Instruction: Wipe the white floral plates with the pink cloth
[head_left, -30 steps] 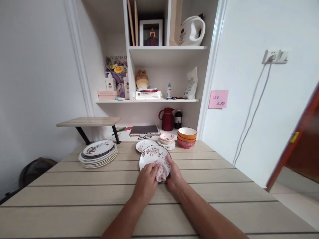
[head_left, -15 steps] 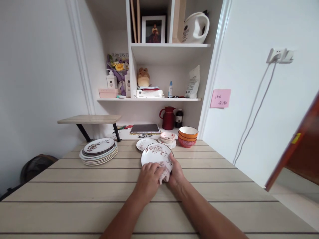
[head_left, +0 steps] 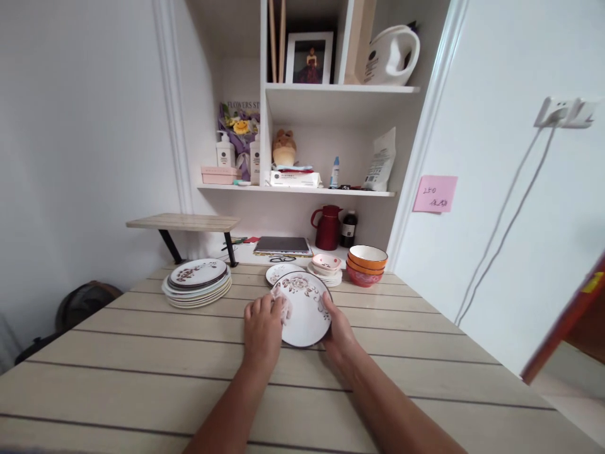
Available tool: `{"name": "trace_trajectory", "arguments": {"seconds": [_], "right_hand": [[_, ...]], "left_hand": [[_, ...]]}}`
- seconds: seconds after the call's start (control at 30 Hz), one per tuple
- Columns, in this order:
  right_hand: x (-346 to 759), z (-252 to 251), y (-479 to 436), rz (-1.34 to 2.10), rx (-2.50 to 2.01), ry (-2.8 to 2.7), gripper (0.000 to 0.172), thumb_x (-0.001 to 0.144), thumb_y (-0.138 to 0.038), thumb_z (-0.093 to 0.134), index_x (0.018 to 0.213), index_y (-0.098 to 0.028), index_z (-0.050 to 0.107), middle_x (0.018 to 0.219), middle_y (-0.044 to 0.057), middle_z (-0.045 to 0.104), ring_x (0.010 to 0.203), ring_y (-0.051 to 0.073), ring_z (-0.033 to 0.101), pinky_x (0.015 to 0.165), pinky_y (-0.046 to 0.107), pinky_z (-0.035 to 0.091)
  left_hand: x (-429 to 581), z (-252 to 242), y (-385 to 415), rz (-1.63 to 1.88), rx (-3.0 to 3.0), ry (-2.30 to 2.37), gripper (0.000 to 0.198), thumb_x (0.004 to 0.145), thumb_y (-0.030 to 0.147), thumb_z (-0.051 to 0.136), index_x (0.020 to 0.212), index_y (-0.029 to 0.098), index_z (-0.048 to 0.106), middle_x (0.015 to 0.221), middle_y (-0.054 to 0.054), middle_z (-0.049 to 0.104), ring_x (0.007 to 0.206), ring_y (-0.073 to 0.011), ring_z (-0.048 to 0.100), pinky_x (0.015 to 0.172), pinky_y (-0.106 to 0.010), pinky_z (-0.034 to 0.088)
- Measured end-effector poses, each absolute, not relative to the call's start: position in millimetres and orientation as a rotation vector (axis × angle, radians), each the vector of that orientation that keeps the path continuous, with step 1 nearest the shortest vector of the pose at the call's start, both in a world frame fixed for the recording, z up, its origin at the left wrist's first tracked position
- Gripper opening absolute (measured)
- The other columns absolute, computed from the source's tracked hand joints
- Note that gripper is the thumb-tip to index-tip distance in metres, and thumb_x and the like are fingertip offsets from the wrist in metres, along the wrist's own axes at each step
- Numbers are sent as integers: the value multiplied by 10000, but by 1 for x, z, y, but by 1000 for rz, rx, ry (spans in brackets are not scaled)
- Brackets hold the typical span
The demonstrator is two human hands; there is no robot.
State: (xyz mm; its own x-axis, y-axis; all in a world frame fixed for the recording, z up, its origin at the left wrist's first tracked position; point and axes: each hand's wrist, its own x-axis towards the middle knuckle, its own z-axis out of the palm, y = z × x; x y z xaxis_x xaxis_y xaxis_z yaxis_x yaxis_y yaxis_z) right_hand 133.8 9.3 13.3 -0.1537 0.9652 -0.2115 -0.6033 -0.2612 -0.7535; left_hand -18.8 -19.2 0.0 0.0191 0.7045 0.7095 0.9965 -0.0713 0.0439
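near the far left corner of the pale, slatted wooden tabletop (head_left: 155,372) stands a stack of round white ceramic plates (head_left: 196,287), the topmost printed with brown flowers; a raised pale wooden board (head_left: 184,222) on black legs is just behind it. on the shelf above, a shut pink rectangular box (head_left: 220,175) sits beneath a white pump bottle (head_left: 225,152); what either holds is hidden. the left hand (head_left: 263,328) grasps a crumpled pale pink cloth (head_left: 284,308), pressing it against the left side of a round white ceramic plate with a dark rim and brown flowers (head_left: 307,320). this plate is between the two hands, about midway across the tabletop and tilted toward the person; whether its lower rim touches the wood i cannot tell. behind it, toward the far edge, another flowered white plate (head_left: 278,272) lies flat. next come stacked small white saucers (head_left: 326,277), bearing a small pink squarish bowl (head_left: 326,262). the right hand (head_left: 341,329) grips the held plate's right rim, thumb on the front. by the far right corner, glossy orange bowls with white insides (head_left: 367,260) nest in a reddish-pink patterned bowl (head_left: 363,277).
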Motion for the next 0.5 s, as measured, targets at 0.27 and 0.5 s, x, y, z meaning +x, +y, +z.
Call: {"name": "trace_trajectory", "arguments": {"seconds": [0.27, 0.5], "right_hand": [[128, 12, 1, 1761, -898, -638, 461, 778, -526, 633, 1054, -159, 672, 949, 107, 757, 924, 273, 696, 845, 411, 523], [133, 4, 15, 1747, -751, -466, 415, 838, -447, 577, 1110, -140, 641, 963, 93, 756, 929, 252, 698, 862, 399, 532]], "left_hand": [[-24, -5, -14, -860, -1823, -1744, 438, 814, 73, 556, 1231, 206, 572, 1076, -86, 580, 1042, -247, 507, 916, -408, 415], [-7, -11, -19, -843, -2231, -1455, 509, 775, 22, 532, 1236, 234, 559, 1136, -77, 571, 1045, -220, 528, 903, -384, 467]]}}
